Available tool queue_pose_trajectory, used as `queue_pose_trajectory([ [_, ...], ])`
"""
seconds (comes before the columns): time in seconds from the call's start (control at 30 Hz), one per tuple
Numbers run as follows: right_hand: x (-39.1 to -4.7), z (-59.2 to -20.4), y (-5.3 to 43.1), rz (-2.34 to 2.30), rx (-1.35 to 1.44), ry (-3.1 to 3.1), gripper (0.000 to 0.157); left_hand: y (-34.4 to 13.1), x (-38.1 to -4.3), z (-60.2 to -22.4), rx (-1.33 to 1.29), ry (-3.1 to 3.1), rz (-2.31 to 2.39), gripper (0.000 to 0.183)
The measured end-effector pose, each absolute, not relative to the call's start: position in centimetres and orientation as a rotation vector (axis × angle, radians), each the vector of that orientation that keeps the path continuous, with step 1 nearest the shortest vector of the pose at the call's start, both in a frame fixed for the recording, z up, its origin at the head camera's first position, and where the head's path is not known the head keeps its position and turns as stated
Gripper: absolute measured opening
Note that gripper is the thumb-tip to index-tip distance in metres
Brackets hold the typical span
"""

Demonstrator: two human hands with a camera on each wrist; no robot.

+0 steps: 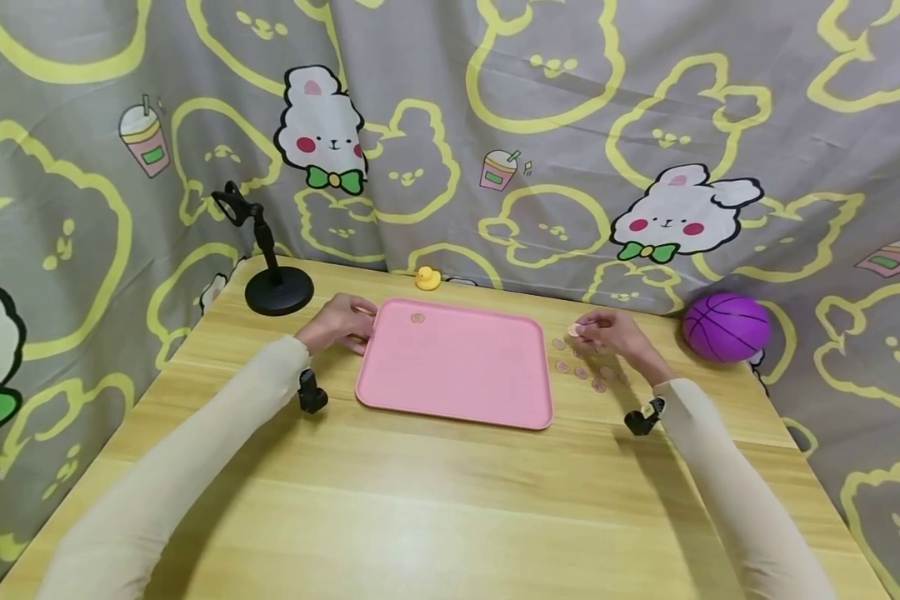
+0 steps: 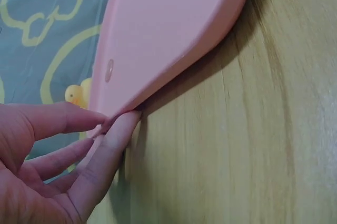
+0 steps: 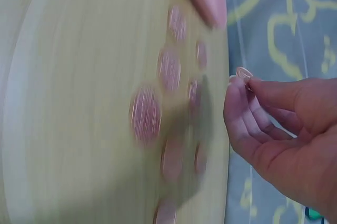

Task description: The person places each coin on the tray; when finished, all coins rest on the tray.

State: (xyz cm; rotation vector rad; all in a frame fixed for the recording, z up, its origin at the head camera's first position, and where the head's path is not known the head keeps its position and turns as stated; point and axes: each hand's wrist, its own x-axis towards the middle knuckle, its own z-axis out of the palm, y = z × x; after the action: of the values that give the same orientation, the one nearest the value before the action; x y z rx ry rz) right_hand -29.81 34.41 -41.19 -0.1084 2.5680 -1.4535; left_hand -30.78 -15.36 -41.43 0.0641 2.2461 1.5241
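Note:
A pink rectangular tray [image 1: 457,367] lies on the wooden table. At its left end, my left hand [image 1: 341,321] pinches the rim between thumb and fingers, seen close up in the left wrist view. One copper-coloured coin [image 1: 417,317] lies on the tray near its far left corner. Beyond the tray's right edge, my right hand [image 1: 611,329] holds another coin [image 3: 244,73] between its thumb and fingertips, raised above the table. Below that hand, several similar loose coins [image 3: 145,113] are spread on the wood, blurred in the right wrist view.
A black stand [image 1: 279,290] with a round base is at the back left. The yellow rubber duck [image 1: 427,278] sits behind the tray, and a purple ball [image 1: 726,327] at the back right. A patterned curtain [image 1: 435,75] hangs around the table's far edges.

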Motion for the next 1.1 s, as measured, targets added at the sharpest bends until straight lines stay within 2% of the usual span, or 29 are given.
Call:
queue_pose_trajectory([
  [0.17, -30.3, -40.4, 31.0, -1.497, -0.086, 2.511, 0.034, -15.2, -30.9, -41.4, 0.071, 2.262, 1.535, 0.06],
  [0.53, -32.1, -42.7, 23.6, -1.55, -0.102, 2.481, 0.031, -15.4, -30.2, -42.1, 0.065, 2.306, 1.494, 0.062],
  [0.97, -31.8, -42.7, 15.8, -1.699, -0.158, 2.244, 0.024, -15.6, -30.5, -41.6, 0.156, 2.24, 1.533, 0.06],
  [1.1, -32.0, -43.1, 14.1, -1.682, -0.154, 2.272, 0.021, -15.0, -30.3, -41.5, 0.099, 2.268, 1.522, 0.059],
])
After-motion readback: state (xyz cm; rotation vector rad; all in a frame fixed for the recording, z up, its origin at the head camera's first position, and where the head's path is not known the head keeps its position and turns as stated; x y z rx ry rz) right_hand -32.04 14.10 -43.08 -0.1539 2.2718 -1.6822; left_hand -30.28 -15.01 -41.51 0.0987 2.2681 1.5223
